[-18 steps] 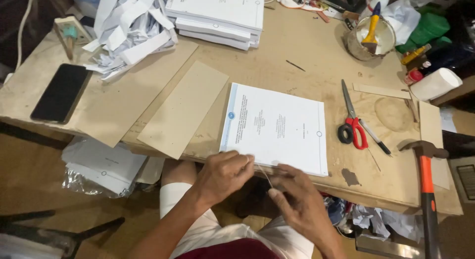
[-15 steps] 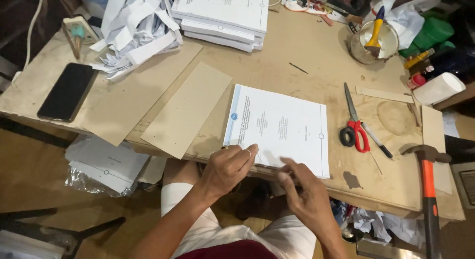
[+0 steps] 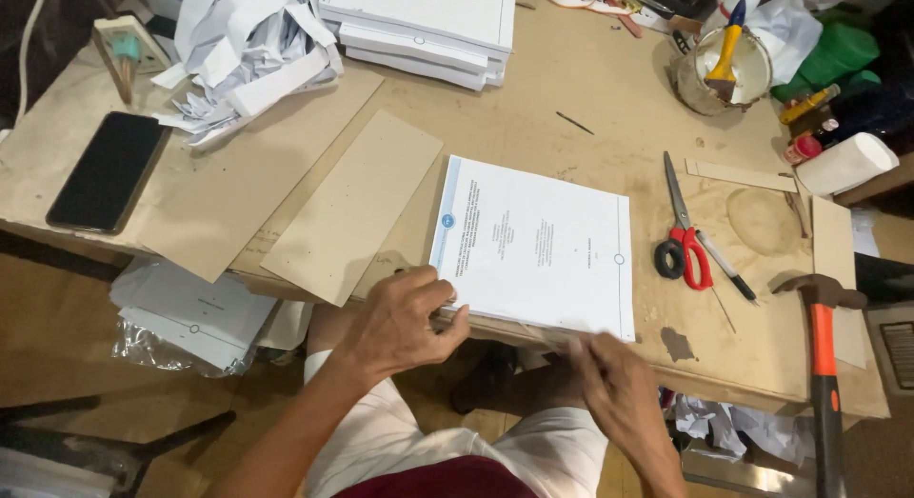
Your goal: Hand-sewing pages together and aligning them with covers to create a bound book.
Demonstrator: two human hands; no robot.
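Since the earlier frame our right hand (image 3: 624,403) slid rightward, blurred, state unclear; left hand (image 3: 405,322) pinches booklet (image 3: 533,246) near edge.

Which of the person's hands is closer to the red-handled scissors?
Right. The right hand is below the table edge, down-left of the scissors; the left hand grips the white booklet's far corner, farther away.

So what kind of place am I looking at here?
Probably a small bookbinding or print-finishing bench: stacked white bound booklets, cut brown cardboard sheets, and red-handled scissors on a worn wooden worktable.
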